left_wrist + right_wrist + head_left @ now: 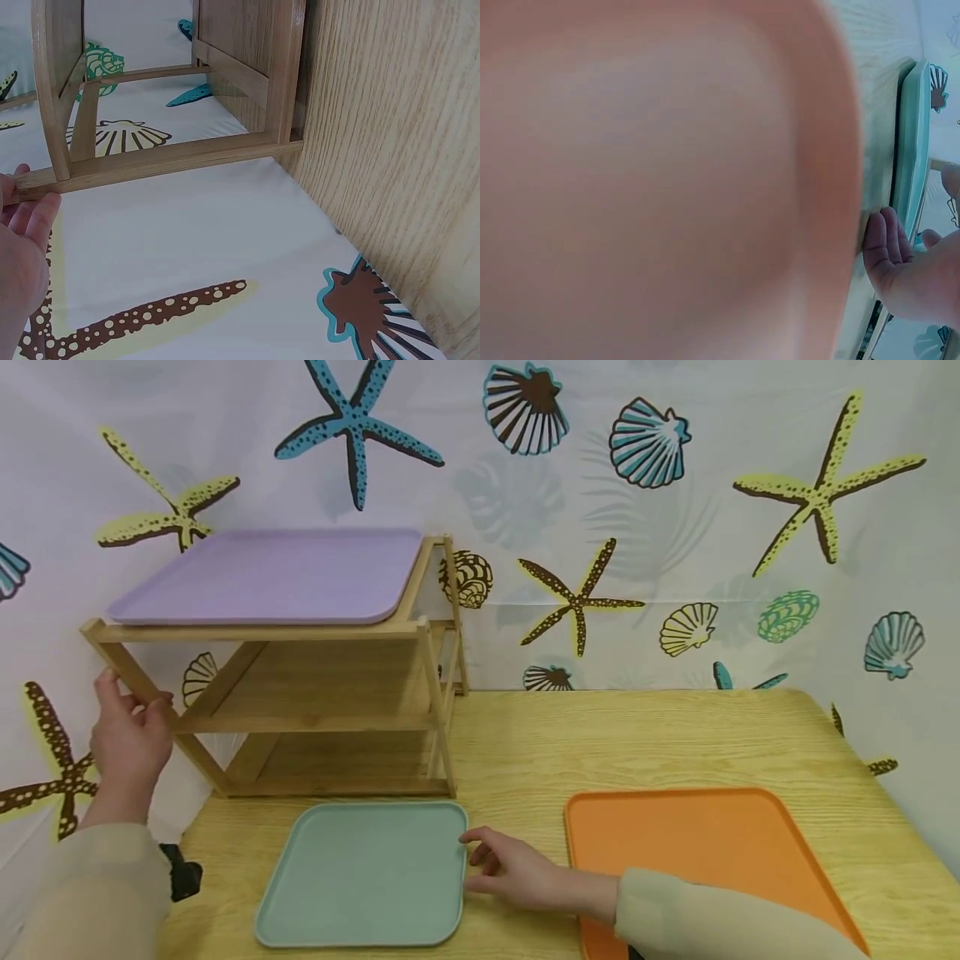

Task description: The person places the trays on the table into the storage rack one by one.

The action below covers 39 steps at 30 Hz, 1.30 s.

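At the left of the head view stands a wooden shelf rack (315, 724), with a lilac tray (285, 577) lying on its top. My left hand (131, 727) grips the rack's front left leg; the left wrist view also has the fingers (41, 217) around that wooden leg. A pale green tray (367, 877) lies flat on the table in front of the rack. Beside its right edge is my right hand (513, 868), fingers loosely bent and fingertips right at the rim. In the right wrist view the green tray (911, 142) shows edge-on past the fingers.
An orange tray (690, 835) lies on the wooden table (637, 735) to the right, partly under my right forearm. A white cloth (675, 552) printed with starfish and shells hangs behind and along the sides. The rack has two lower shelves.
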Each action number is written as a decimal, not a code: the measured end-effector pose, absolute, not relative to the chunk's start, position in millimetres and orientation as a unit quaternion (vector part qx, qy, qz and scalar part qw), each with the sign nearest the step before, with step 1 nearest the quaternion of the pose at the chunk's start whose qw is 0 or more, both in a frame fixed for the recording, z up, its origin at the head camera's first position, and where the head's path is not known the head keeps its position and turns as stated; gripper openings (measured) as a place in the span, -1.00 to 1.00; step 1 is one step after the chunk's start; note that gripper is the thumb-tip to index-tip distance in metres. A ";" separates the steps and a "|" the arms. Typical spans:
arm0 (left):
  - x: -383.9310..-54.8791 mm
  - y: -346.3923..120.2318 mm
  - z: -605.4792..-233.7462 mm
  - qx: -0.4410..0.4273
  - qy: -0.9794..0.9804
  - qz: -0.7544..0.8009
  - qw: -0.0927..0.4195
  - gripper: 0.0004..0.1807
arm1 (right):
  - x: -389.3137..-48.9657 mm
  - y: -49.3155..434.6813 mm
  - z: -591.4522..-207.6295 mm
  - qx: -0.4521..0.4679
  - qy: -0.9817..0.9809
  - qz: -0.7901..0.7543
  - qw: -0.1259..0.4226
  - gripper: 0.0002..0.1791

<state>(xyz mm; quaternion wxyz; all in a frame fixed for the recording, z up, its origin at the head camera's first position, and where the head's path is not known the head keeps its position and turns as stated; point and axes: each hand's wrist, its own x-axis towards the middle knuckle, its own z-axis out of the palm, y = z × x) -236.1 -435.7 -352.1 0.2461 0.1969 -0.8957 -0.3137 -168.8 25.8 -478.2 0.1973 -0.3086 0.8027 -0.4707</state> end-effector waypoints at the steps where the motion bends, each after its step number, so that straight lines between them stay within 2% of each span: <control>1: -236.8 -435.1 -352.0 0.197 -0.896 -0.313 0.246 -0.41 | -168.8 24.0 -478.4 -0.310 0.805 -0.468 0.193 -0.47; 10: -238.9 -437.5 -352.3 0.207 -0.896 -0.302 0.252 -0.42 | -169.2 8.5 -481.0 -0.292 0.845 -0.426 0.139 -0.53; 20: -238.8 -441.6 -355.7 0.216 -0.895 -0.304 0.245 -0.42 | -167.9 2.8 -485.9 -0.256 0.853 -0.434 0.137 -0.65; 31: -238.9 -438.7 -355.2 0.207 -0.897 -0.302 0.248 -0.41 | -177.4 9.2 -484.9 -0.269 0.857 -0.432 0.085 -0.62; 39: -238.7 -437.3 -354.1 0.200 -0.899 -0.303 0.244 -0.40 | -182.6 11.2 -484.3 -0.254 0.847 -0.455 0.101 -0.58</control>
